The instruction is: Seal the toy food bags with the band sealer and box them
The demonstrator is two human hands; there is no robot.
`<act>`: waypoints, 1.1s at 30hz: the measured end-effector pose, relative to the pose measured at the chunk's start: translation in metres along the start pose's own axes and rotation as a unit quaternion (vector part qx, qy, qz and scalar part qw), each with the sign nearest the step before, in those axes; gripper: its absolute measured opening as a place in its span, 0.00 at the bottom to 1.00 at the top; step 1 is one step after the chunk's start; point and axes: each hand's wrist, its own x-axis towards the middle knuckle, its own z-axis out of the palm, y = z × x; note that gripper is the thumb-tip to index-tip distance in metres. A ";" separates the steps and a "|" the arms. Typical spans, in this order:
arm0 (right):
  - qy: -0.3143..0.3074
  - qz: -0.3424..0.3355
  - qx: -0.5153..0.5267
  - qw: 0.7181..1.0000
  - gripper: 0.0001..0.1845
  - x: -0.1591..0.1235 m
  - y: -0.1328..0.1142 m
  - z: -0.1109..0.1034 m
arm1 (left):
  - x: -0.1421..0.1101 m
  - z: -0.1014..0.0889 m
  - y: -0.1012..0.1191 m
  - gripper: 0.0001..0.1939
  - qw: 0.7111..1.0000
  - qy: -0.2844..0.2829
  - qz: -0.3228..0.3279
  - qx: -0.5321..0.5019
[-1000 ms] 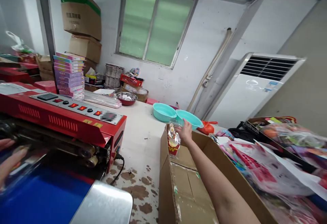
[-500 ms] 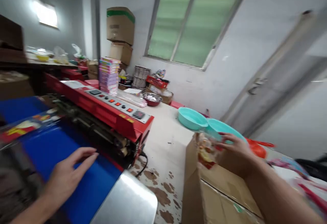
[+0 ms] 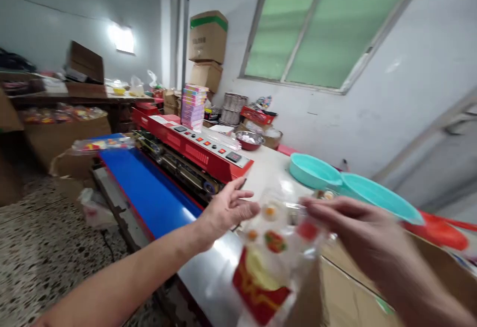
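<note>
My right hand [image 3: 350, 220], blurred by motion, pinches the upper edge of a clear plastic bag [image 3: 268, 252]. In the bag are flat food-shaped pieces, among them yellow fries in a red packet and what look like fried eggs. My left hand [image 3: 229, 212] is at the bag's left side with fingers stretched apart; whether the thumb touches the plastic I cannot tell. Below the bag lies a smooth metal plate [image 3: 208, 277]. To the left runs the blue belt [image 3: 156, 188] of a red sealing machine [image 3: 197, 153]. Another filled bag [image 3: 104, 144] lies at the belt's far end.
An open cardboard box [image 3: 339, 287] stands under my right forearm. Two turquoise basins [image 3: 315, 170] and a red plastic item [image 3: 436, 235] are behind it. A stack of small boxes [image 3: 194, 107] rises behind the machine. A carton of filled bags [image 3: 63, 128] stands far left.
My right hand has brought the bag leftward from above the box to over the metal plate. My left hand has moved right, away from the belt. The view has turned left.
</note>
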 end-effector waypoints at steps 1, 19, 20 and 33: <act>-0.055 0.037 0.049 0.997 0.16 -0.003 0.004 0.017 | 0.003 0.003 -0.001 0.38 0.998 -0.011 -0.036 -0.042; -0.092 0.213 0.226 0.946 0.24 -0.006 0.075 0.109 | 0.028 -0.034 -0.051 0.07 0.967 0.167 -0.191 -0.034; -0.089 0.219 0.222 0.946 0.25 -0.005 0.076 0.111 | 0.027 -0.038 -0.053 0.08 0.966 0.163 -0.196 -0.031; -0.060 0.243 0.224 0.942 0.16 0.033 0.107 0.145 | 0.020 -0.089 -0.065 0.23 0.959 0.144 -0.245 0.013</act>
